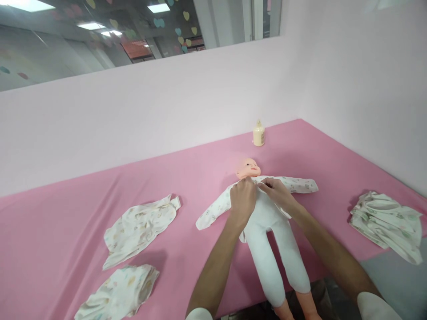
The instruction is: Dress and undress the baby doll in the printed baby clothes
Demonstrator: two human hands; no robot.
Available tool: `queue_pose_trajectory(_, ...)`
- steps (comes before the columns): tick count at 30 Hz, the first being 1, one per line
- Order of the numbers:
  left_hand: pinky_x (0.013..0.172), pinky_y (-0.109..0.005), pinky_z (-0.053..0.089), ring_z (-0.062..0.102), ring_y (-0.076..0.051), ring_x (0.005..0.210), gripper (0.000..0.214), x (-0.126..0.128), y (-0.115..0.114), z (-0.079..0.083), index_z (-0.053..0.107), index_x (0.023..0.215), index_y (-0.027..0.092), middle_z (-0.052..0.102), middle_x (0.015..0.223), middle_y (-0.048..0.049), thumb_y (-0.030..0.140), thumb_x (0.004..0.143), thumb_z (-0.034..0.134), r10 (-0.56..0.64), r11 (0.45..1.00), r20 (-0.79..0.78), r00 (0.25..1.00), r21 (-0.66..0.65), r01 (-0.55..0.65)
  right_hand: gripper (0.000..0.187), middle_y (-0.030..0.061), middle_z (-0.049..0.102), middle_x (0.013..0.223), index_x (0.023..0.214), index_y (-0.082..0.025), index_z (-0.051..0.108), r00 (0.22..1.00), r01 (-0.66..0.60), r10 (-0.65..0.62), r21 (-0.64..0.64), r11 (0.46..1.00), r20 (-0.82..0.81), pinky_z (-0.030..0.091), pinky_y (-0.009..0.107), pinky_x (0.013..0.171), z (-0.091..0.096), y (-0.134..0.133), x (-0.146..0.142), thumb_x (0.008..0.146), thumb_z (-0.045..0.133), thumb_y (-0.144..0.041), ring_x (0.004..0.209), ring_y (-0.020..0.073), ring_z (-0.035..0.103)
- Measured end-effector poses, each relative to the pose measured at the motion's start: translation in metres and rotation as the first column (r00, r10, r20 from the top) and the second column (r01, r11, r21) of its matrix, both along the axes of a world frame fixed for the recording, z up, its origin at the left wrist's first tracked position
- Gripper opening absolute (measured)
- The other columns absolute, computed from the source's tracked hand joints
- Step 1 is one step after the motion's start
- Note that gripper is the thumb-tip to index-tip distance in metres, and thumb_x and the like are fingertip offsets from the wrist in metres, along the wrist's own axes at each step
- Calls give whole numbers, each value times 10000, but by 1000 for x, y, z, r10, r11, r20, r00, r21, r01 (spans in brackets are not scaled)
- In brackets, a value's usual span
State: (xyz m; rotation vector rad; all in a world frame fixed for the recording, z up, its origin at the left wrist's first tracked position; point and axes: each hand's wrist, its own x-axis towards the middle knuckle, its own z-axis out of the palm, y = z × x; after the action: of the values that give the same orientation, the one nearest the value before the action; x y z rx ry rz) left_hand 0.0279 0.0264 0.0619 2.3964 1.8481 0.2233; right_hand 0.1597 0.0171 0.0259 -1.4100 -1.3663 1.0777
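Observation:
A baby doll [267, 218] with a white cloth body lies on its back on the pink-covered table, its legs reaching past the near edge. It wears a white printed baby shirt [216, 210] with both sleeves spread and the front open over the body. My left hand [243, 198] is closed on the shirt at the doll's neckline. Just to its right, my right hand [277, 192] pinches the other side of the shirt's front edge. The fingers hide the exact spot where the two edges come near each other.
Two crumpled printed baby garments [142, 226] [118, 293] lie on the left of the pink table cover [187, 178]. Another folded printed garment [385, 222] rests at the right edge. A cream pump bottle [258, 134] stands by the white wall behind the doll.

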Motion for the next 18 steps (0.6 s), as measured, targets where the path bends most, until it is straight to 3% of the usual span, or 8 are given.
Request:
queue_pose_trajectory(7,603,-281,350,642,-210,781,240,0,0,2,581,933,144,668,878,-74,272,981,384,-6,1000,12,1000,23,6,219,-26,496,686,750,-173,607,992,-109,110,-29,994,66,314,243,582,-2,0,5,814,546,-373,651,117,409)
queue_pose_trajectory(13,627,-283,356,641,-211,798,248,0,1,-2,587,949,138,663,886,-84,228,984,359,-87,996,-50,995,21,88,186,-33,508,664,755,-168,619,989,72,-74,-18,997,-130,318,233,561,-5,1,6,791,566,-342,612,103,412)
queue_pose_trajectory(18,615,-291,353,636,-214,787,270,2,1,-8,580,936,140,656,865,-90,226,990,330,-128,990,-63,990,44,131,196,-9,586,707,780,-167,665,989,77,-77,0,997,-124,358,239,590,-6,1,5,790,576,-341,655,125,479)
